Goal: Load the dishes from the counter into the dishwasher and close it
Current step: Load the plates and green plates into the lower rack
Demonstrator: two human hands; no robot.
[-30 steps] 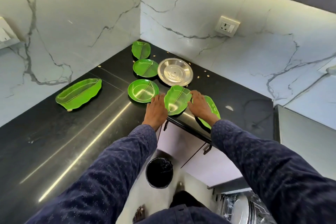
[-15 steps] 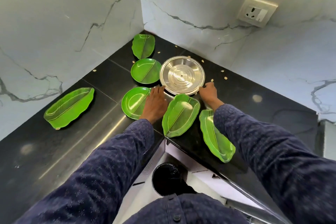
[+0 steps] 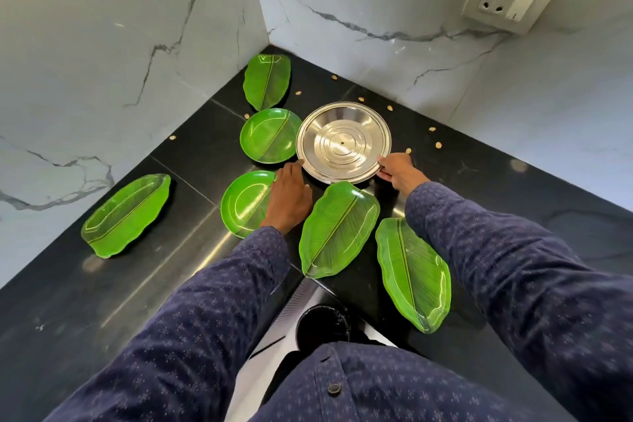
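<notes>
Head view: a person in dark patterned sleeves reaches into a counter corner
Steel plate: flat on the counter; left hand touches its near-left rim, right hand pinches its right edge
Around: two round green plates on its left; leaf-shaped trays nearer; scattered seeds
Surface: glossy black counter; marble walls; wall socket

Both hands reach to the steel plate on the black counter. The left hand touches its near-left rim, the right hand pinches its near-right rim. Green leaf dishes lie around.
</notes>
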